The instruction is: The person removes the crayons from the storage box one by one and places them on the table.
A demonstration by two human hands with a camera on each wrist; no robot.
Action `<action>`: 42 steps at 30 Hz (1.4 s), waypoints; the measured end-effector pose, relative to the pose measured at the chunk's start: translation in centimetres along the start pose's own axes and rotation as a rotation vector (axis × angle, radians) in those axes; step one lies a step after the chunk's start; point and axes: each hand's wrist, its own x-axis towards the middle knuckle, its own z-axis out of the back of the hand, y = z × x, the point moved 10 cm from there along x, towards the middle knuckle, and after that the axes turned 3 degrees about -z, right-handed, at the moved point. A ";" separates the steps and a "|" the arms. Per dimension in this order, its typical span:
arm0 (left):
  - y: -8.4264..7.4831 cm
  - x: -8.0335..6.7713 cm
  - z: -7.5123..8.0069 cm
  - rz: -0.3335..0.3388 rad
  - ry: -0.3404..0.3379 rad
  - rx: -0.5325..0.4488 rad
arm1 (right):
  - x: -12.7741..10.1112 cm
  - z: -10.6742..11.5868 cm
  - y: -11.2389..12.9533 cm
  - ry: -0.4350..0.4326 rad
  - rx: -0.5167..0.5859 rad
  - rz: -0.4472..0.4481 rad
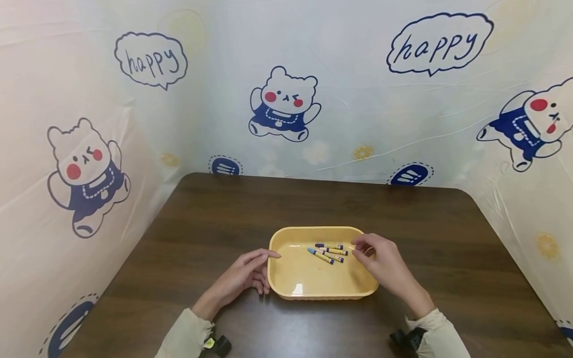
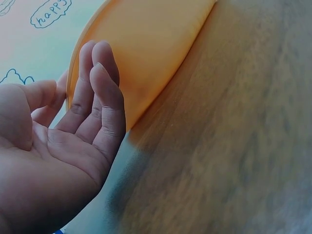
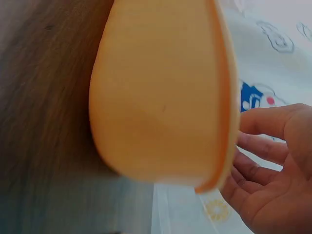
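A yellow rectangular tray (image 1: 286, 278) stands on the table. Several crayons (image 1: 323, 256) in yellow wrappers lie together inside it, right of its middle; the nearest has a light blue tip. At the tray's left rim is my left hand (image 1: 248, 273), its index finger reaching over the edge and its other fingers along the outer wall, as the left wrist view (image 2: 73, 126) shows. My right hand (image 1: 385, 261) hovers over the right rim, fingers loosely bent near the crayons' right ends. Nothing shows between its fingers. In the right wrist view the tray's side wall (image 3: 161, 97) hides part of the fingertips.
The dark brown wooden table (image 1: 215, 214) surrounds the tray. Behind and beside it hangs a pale cloth (image 1: 349, 109) printed with bears and the word happy. A black wrist device (image 1: 219, 345) shows near the left sleeve, another (image 1: 409, 339) near the right.
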 end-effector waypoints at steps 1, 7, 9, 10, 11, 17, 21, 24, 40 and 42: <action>0.0 0.0 0.0 0.000 0.000 0.001 | 0.3 -0.5 0.4 0.021 -0.003 0.014; -0.2 0.0 0.1 -0.008 0.003 0.002 | 2.0 -3.1 1.8 0.127 0.001 0.055; -0.2 0.0 0.1 -0.012 0.010 -0.003 | 2.3 -3.9 2.0 0.146 0.002 0.075; -0.1 0.0 0.0 -0.013 0.013 -0.006 | 2.4 -4.3 2.1 0.150 0.000 0.089; -0.1 -0.1 0.0 -0.015 0.014 -0.010 | 2.4 -4.7 2.3 0.154 -0.004 0.108; 0.3 -0.4 0.0 -0.030 0.010 -0.022 | 1.8 -6.9 2.1 0.139 -0.096 0.144; 0.4 -0.4 0.0 -0.008 0.007 -0.018 | 1.5 -7.9 1.5 0.144 -0.172 0.110; 0.2 -0.4 0.0 -0.001 0.002 -0.012 | 1.4 -8.2 1.6 0.146 -0.188 0.119; -0.1 -0.2 0.0 -0.008 0.005 -0.015 | 1.6 -8.7 1.3 0.197 -0.191 0.122; -0.1 -0.2 0.0 -0.006 0.004 -0.016 | 1.6 -8.9 1.3 0.212 -0.204 0.115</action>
